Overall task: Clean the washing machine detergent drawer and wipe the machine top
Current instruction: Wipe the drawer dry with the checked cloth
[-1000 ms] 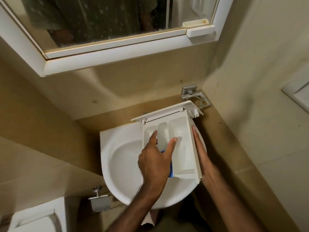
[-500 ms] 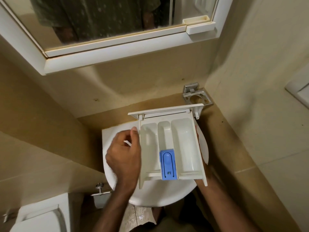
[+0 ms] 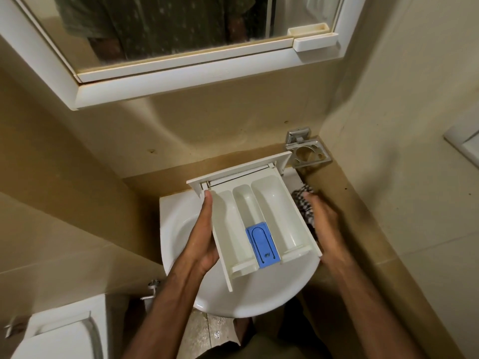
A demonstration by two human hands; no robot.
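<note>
I hold the detergent drawer (image 3: pixel 255 221) over the white sink (image 3: pixel 178 229), its front panel toward the wall and its three compartments facing up, the blue insert (image 3: pixel 263 244) sitting in the middle one near me. My left hand (image 3: pixel 202 237) runs flat along the drawer's left wall, thumb up near the front corner, palm cupped under the edge and gripping it. My right hand (image 3: pixel 324 224) reaches past the right wall, fingers curled onto a checkered cloth (image 3: pixel 303 203); the drawer partly hides them, so it seems I am grasping the cloth.
</note>
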